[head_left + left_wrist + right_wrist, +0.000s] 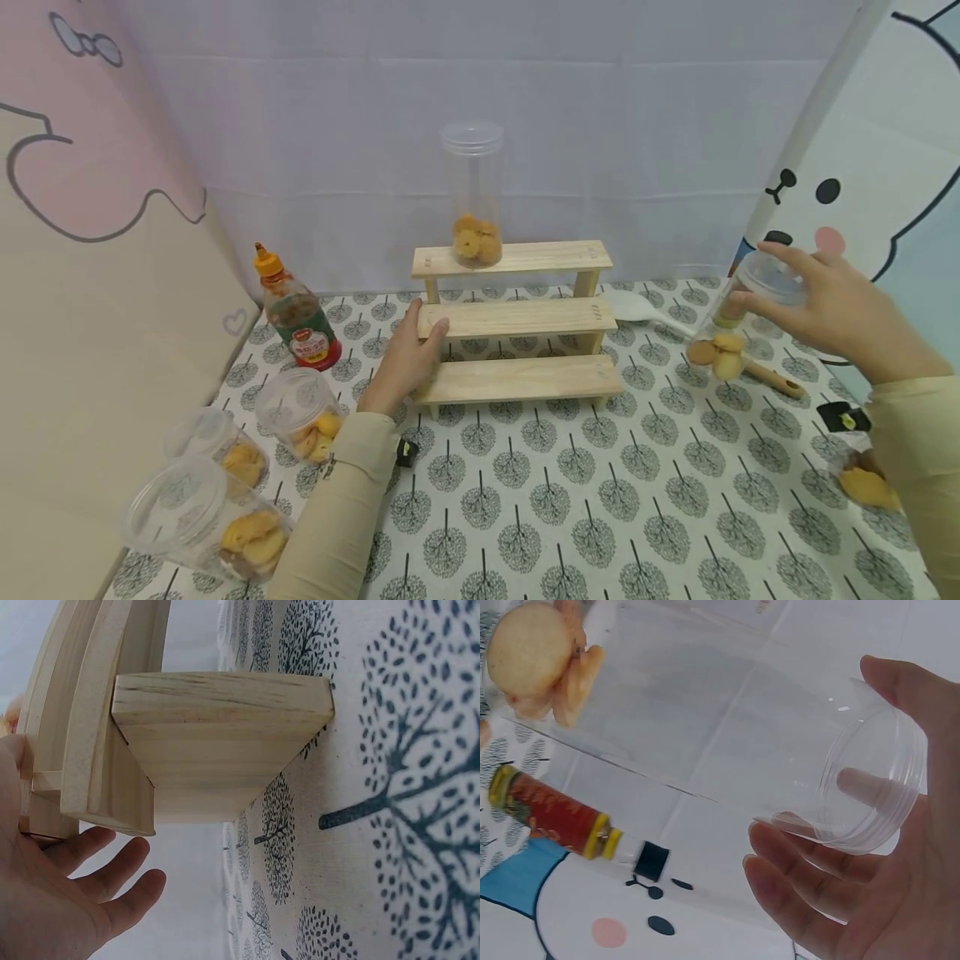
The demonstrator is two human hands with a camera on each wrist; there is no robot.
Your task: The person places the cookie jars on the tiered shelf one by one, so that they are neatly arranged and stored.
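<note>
From where the person stands, I see a table (540,517) under a tree-print cloth (442,475). At twelve o'clock stands a wooden rack (517,317), a biscuit jar (474,200) on its top step. A sauce bottle (302,323) sits at ten, three clear jars (258,533) around eight to nine, a white spoon (636,307) and dark-capped bottle (555,815) at two, another jar, partly hidden (868,486), near four.
</note>
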